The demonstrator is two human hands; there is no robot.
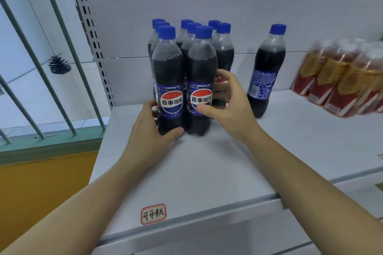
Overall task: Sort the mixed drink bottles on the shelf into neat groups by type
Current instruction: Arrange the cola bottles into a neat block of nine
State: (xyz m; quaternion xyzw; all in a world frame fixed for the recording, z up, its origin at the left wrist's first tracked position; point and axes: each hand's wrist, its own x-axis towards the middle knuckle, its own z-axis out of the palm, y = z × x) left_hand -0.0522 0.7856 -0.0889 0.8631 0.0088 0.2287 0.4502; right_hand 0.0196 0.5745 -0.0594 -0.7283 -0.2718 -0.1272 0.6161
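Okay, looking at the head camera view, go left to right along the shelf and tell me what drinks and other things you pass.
Pine cone hanging past the bars → perforated shelf upright → cluster of cola bottles, held by left hand and right hand → lone cola bottle → red-and-gold tea bottles.

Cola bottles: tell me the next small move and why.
Probably let go with the right hand and reach for the lone cola bottle. It stands apart, right of the cola group, with its label turned away, while both hands grip the group's front bottles, which look lined up. The left hand could steady the group. The tea bottles already sit together.
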